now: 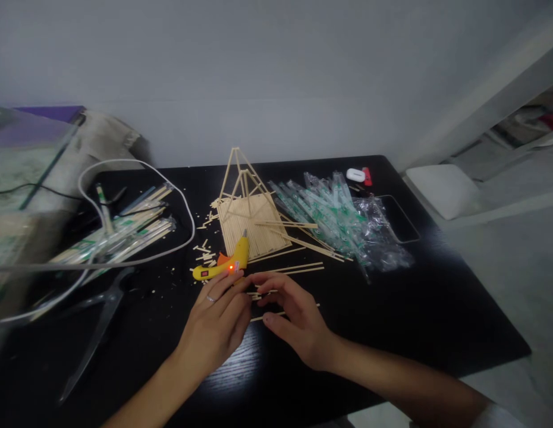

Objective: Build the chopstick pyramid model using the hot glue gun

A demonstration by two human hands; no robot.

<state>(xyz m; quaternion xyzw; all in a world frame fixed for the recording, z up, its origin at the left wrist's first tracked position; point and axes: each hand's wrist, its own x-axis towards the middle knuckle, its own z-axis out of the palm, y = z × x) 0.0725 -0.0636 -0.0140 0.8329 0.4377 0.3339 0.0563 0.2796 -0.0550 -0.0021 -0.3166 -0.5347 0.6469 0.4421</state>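
Just on the near side of the yellow glue gun point(223, 266), whose small lamp glows orange, the left hand point(218, 327) and the right hand point(297, 321) meet on the black counter point(437, 309); between their tips lies a small cluster of short sticks point(264, 292), a little nearer the person than the gun and to its right. The left fingers point(232, 292) lie long and pressed together side by side, a ring point(210, 299) on one, their tips at the sticks and close against the gun's handle. The right fingers point(279, 285) are bent and close together, tips at the same sticks, thumb held apart below; whether either hand truly pinches a stick, I cannot tell. One longer stick point(257, 318) runs under the right hand.

Directly beyond the gun sits a flat stick mat point(252, 223), the gun's nozzle resting on its near edge; a pyramid stick frame point(239, 175) rises from the mat's far side. Right of the gun lie loose long sticks point(298, 268), then a heap of plastic wrappers point(343, 217). Left of the gun are wrapped chopsticks point(125, 235), a looping white cable point(169, 184) and, nearer the person, scissors point(100, 321).
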